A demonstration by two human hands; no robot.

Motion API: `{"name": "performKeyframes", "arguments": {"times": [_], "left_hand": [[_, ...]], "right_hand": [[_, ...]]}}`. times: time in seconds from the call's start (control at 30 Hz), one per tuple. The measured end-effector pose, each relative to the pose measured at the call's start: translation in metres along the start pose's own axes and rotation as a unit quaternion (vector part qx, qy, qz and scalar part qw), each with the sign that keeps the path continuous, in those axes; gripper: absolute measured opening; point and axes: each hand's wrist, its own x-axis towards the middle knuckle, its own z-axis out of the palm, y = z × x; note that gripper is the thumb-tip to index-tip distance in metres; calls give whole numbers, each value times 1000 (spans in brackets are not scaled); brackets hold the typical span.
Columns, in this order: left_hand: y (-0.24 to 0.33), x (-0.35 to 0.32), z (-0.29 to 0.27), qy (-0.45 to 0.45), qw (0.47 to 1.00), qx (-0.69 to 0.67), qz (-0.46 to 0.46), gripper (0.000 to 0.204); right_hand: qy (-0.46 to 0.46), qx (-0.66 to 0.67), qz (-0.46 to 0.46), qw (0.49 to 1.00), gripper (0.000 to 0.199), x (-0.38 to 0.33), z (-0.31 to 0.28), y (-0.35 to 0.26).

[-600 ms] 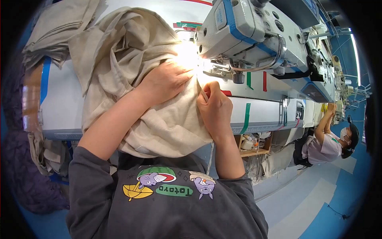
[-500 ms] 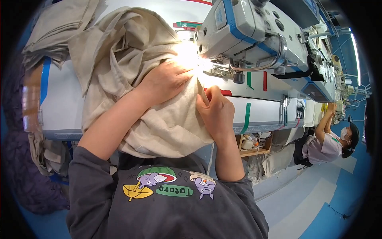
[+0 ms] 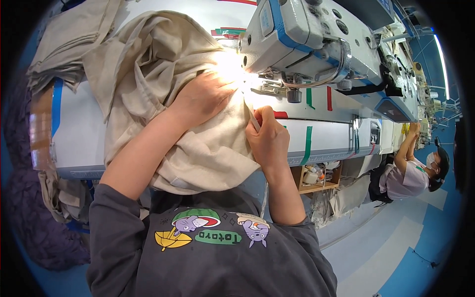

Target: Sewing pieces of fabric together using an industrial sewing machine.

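Observation:
A large, crumpled piece of beige cloth [image 3: 203,153] lies over the front of the sewing table and hangs toward my lap. Its upper right part runs to the lit needle area of a white and blue sewing machine [image 3: 297,34]. My left hand [image 3: 204,99] rests on the cloth close to the presser foot, fingers bent and together on it; glare washes out the fingertips. Lower and to the right, my right hand [image 3: 268,137] is closed, pinching the cloth's edge between thumb and curled fingers. Bright light hides the needle and the stitching spot.
Folded beige pieces [image 3: 69,47] are stacked at the far left. A wooden box [image 3: 316,178] with small items sits under the table's edge. Green tape [image 3: 307,143] marks the white table [image 3: 331,136]. At the right, a masked person [image 3: 408,171] works at another station.
Both hands keep their hold on the cloth, which has shifted only slightly. The whole view has moved a little, and the machine appears slightly farther left.

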Motion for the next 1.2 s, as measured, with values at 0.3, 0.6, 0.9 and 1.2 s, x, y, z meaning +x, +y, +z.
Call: {"name": "performKeyframes", "arguments": {"times": [0.3, 0.6, 0.9, 1.2], "left_hand": [[-7, -1, 8, 19, 1000, 19, 16, 33], [-5, -1, 5, 15, 1000, 19, 15, 33], [-4, 0, 3, 14, 999, 24, 21, 34], [-5, -2, 6, 19, 997, 44, 57, 30]], "right_hand": [[-30, 15, 36, 999, 19, -18, -5, 0], [-23, 77, 29, 996, 16, -7, -15, 5], [25, 12, -149, 988, 12, 41, 13, 45], [21, 70, -127, 989, 9, 52, -52, 80]]}}
